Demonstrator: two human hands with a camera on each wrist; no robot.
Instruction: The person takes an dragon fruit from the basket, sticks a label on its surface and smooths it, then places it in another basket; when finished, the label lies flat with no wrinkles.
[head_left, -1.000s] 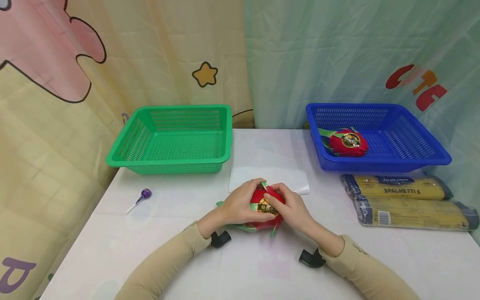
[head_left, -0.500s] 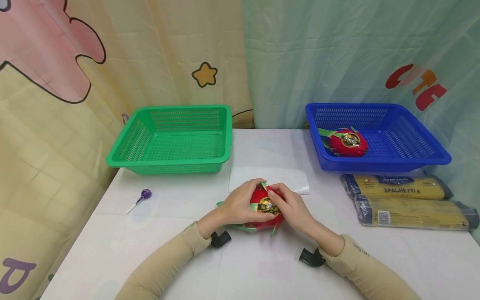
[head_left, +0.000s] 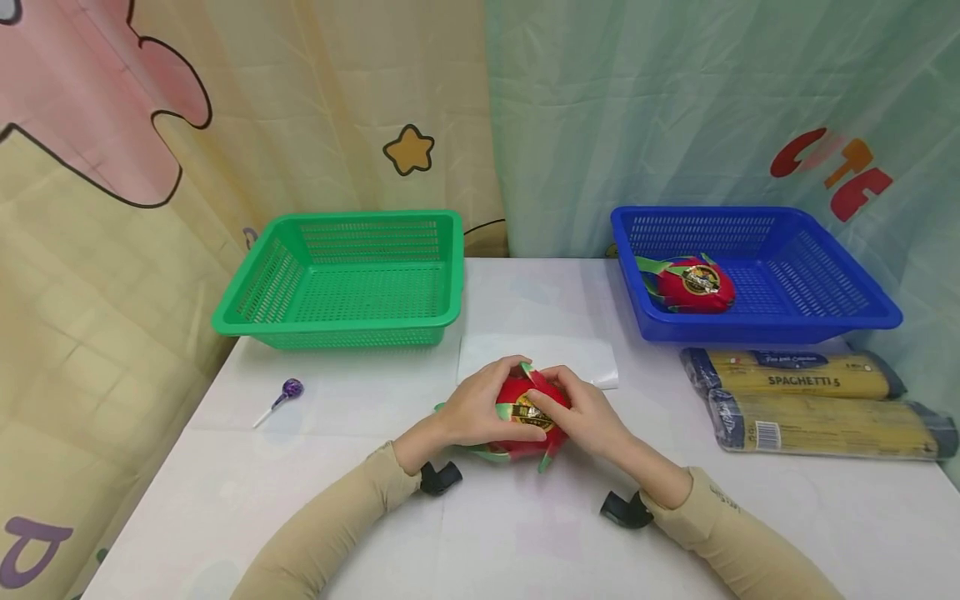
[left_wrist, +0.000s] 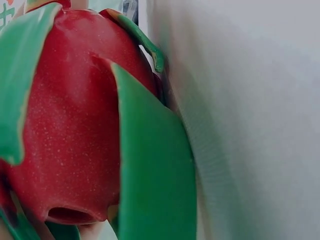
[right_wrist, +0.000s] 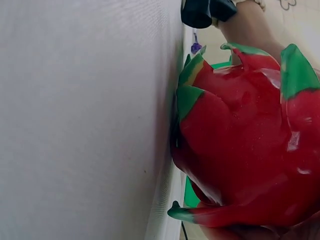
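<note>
A red dragon fruit (head_left: 517, 388) with green-tipped leaves and a black-and-gold label lies on the table in the head view, between both hands. My left hand (head_left: 480, 410) grips it from the left, its thumb along the near side by the label. From the right, my right hand (head_left: 592, 417) holds it, thumb tip at the label's upper edge. Close up in the left wrist view, the dragon fruit (left_wrist: 75, 115) shows broad green leaves and a small hollow at one end. The right wrist view has the glossy dragon fruit (right_wrist: 245, 145) against the white tabletop.
At back left stands a green basket (head_left: 345, 321). A blue basket (head_left: 765, 325) at back right holds another dragon fruit (head_left: 697, 286). Two spaghetti packs (head_left: 802, 372) lie before it. There is a purple lollipop (head_left: 291, 388) at left and a white sheet (head_left: 480, 350) behind the hands.
My right thumb moved up onto the upper leaf half a second ago, and is now back down by the label. Both hands keep their hold on the dragon fruit, which has barely shifted.
</note>
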